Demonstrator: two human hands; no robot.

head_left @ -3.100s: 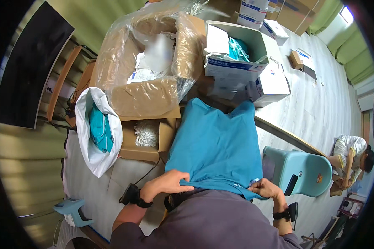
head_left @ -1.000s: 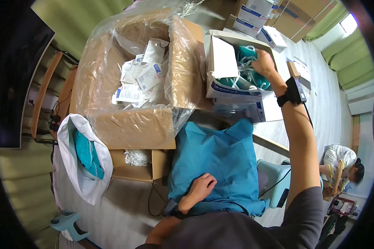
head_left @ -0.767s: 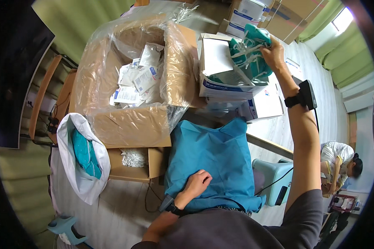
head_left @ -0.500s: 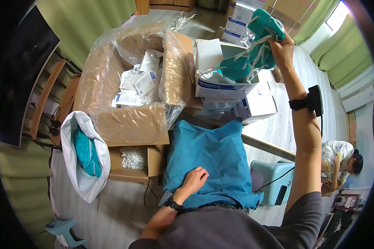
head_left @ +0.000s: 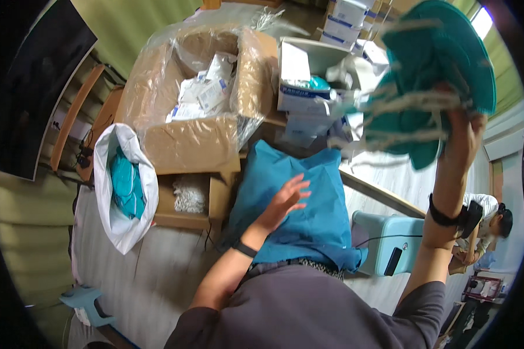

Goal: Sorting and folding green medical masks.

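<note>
Since a moment ago the right hand (head_left: 466,131) has lifted higher, fingers clenched on a teal bundle of string-tied masks (head_left: 434,75), while the left hand (head_left: 285,198), fingers spread and released, has risen off the blue cloth (head_left: 297,221) beneath them.

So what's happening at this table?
A person seated at a cluttered table holds a bunch of teal face masks with dangling ties up high in the right hand. The left hand is open, fingers spread, above a blue cloth spread in front of them. Beyond it stand an open white carton holding more teal items and a large plastic-lined cardboard box of white packets. A white bag of teal items sits to the left.
</note>
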